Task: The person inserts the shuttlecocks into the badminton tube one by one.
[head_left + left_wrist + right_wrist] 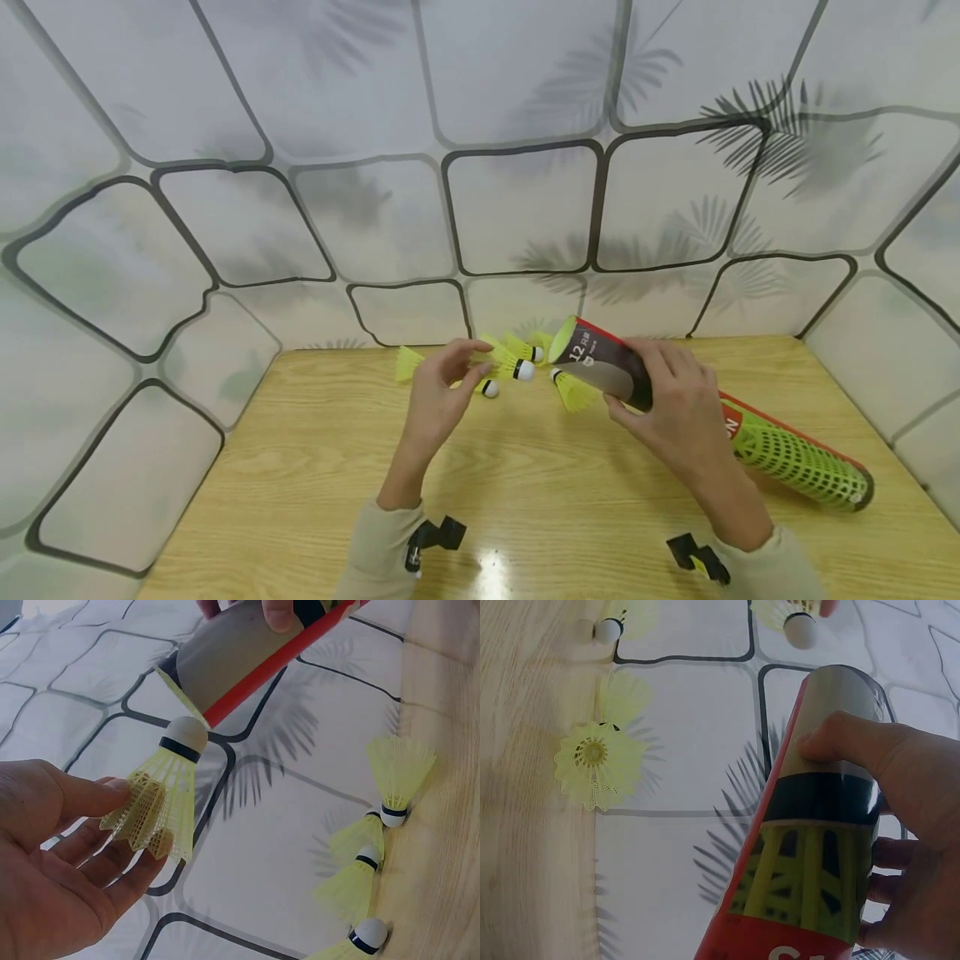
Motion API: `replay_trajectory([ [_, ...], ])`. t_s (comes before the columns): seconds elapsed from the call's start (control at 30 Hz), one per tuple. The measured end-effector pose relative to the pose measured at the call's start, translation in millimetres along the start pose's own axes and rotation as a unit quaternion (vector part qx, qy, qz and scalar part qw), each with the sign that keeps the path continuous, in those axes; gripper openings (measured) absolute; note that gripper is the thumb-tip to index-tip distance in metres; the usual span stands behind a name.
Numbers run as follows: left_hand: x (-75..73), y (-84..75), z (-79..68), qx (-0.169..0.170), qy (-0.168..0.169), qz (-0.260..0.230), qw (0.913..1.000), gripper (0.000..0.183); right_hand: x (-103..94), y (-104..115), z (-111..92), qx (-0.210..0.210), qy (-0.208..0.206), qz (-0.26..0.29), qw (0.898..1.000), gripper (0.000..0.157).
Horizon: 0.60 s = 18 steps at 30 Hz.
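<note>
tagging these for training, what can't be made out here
Tube: head view, middle hidden by the right grip.
Inside the tube: head view, mostly hidden by its own wall.
Held shuttlecock: head view, skirt partly hidden by the left grip.
Red label: right wrist view, lettering cut off by the bottom edge.
Lowest shuttlecock: left wrist view, skirt cut off by the bottom edge.
</note>
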State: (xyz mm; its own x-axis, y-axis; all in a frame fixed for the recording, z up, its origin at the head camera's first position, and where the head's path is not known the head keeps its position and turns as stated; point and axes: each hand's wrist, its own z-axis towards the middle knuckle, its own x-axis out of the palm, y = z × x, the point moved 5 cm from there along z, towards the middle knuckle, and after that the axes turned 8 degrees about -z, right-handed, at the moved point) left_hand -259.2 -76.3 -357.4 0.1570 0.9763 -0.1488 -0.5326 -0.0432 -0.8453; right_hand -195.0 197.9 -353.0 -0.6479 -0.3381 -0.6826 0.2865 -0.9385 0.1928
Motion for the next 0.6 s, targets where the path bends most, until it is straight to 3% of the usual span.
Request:
replay_trajectory([
  [0.27, -0.6, -6.7, 0.3, 0.019, -0.044, -0.002, 0.9989, 0.022, 2.7, 5.5, 0.1, -0.01, 0.01, 0.001, 1.0, 0.073],
  [0.6, 2.9, -11.0, -0.7, 0.034, -0.038, -0.011, 0.9986, 0.023, 7.3, 9.8, -1.3, -0.016, 0.019, 0.0, 1.0, 0.074],
])
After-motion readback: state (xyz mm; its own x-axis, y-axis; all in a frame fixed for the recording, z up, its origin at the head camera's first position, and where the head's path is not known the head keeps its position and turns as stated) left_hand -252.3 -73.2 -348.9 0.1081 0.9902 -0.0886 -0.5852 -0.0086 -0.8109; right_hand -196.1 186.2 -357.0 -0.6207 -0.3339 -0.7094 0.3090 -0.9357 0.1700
